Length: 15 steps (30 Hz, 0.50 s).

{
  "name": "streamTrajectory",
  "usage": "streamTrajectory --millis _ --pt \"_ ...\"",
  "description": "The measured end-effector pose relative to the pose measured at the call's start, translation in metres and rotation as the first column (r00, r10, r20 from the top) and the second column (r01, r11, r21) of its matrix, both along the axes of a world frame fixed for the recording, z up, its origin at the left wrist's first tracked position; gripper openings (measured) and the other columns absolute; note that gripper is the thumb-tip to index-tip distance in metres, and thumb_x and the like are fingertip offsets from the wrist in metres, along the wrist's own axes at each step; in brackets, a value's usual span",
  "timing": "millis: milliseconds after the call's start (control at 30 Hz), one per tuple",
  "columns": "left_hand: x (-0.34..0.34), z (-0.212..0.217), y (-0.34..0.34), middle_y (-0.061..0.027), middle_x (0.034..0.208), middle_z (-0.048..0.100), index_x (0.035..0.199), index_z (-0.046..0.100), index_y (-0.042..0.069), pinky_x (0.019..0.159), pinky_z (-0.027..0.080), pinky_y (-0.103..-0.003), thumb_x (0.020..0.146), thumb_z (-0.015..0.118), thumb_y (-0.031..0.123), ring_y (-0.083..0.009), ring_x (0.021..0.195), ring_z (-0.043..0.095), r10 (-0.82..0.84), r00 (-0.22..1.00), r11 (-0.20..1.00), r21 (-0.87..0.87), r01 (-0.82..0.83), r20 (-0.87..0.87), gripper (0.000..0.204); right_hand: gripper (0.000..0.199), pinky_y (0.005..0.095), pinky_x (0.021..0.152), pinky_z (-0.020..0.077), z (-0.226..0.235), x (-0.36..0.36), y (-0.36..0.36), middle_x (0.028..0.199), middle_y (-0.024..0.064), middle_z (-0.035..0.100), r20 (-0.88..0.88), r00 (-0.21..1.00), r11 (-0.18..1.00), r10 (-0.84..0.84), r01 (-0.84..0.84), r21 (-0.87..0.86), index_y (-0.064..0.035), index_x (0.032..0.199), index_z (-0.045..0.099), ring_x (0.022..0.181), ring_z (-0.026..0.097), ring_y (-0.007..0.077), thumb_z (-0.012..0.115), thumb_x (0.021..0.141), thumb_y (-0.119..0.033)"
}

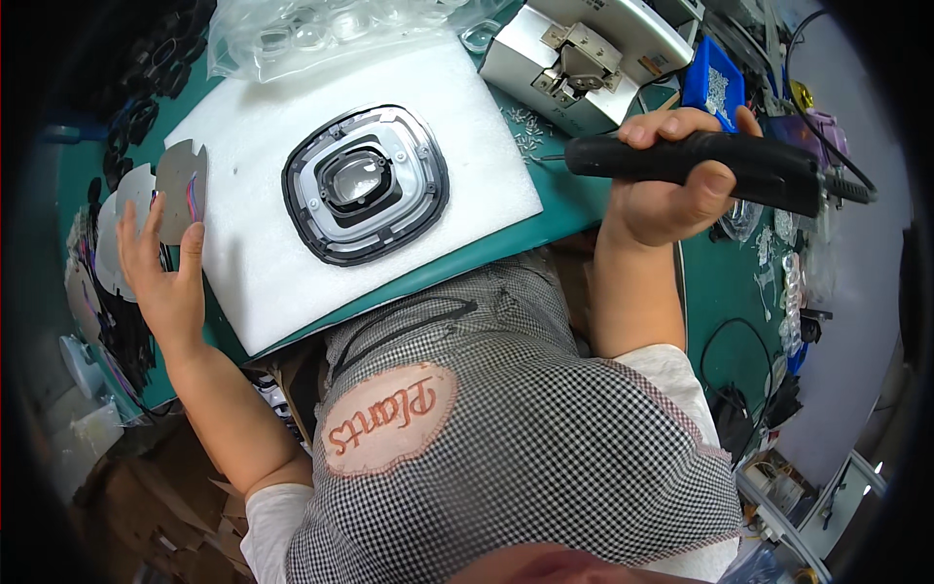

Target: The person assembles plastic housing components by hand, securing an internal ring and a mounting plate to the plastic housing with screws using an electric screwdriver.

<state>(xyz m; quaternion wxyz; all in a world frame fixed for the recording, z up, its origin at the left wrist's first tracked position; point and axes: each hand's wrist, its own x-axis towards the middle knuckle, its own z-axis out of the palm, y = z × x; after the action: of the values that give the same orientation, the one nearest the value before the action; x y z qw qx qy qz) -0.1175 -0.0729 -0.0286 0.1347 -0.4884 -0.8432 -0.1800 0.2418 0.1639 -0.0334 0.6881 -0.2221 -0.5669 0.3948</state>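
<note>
My right hand (671,200) is wrapped round a black electric screwdriver (603,158), held level above the bench. Its thin bit points left, toward a scatter of small screws (528,127). On the left, my left hand (170,292) is open with its fingers apart, over or against grey rounded plates (178,165) with coloured wires; whether it touches them I cannot tell. Between my hands, a rounded-square black and silver housing (418,165) with a clear lens (356,181) in its middle lies flat on a white foam sheet (467,97).
A white machine (593,58) with a metal mechanism stands at the back, beside a blue bin (715,83) of small parts. Clear plastic bags (292,39) lie behind the foam. Black parts (161,58) heap at far left. A cable (817,127) hangs at the right.
</note>
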Motion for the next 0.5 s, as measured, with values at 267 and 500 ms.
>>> streamTrajectory --millis 267,500 --pt "0.068 0.031 0.023 -0.0133 0.114 0.066 0.11 0.067 0.0 0.1 0.042 -0.033 0.082 0.07 0.0 -0.0253 0.112 0.06 -0.427 0.822 0.864 0.439 0.248 0.377 0.028 0.071 0.0383 0.057 0.0533 0.045 0.011 0.0 0.087 0.0104 0.063 -0.279 0.873 0.912 0.4 -0.347 0.22 -0.0136 0.135 0.045 0.061 0.06 0.0235 0.055 0.087 -0.065" --pt "0.141 0.038 0.045 -0.0129 0.11 0.066 0.126 0.056 -0.002 0.074 0.052 -0.025 0.089 0.06 0.005 -0.015 0.083 0.064 -0.424 -0.038 0.891 0.424 0.162 0.905 0.038 0.06 0.037 0.061 0.0515 0.084 -0.012 -0.021 0.083 0.009 0.062 -0.4 0.706 0.803 0.584 -0.576 0.155 -0.0064 0.113 0.062 0.066 0.062 0.0216 0.07 0.073 -0.052"
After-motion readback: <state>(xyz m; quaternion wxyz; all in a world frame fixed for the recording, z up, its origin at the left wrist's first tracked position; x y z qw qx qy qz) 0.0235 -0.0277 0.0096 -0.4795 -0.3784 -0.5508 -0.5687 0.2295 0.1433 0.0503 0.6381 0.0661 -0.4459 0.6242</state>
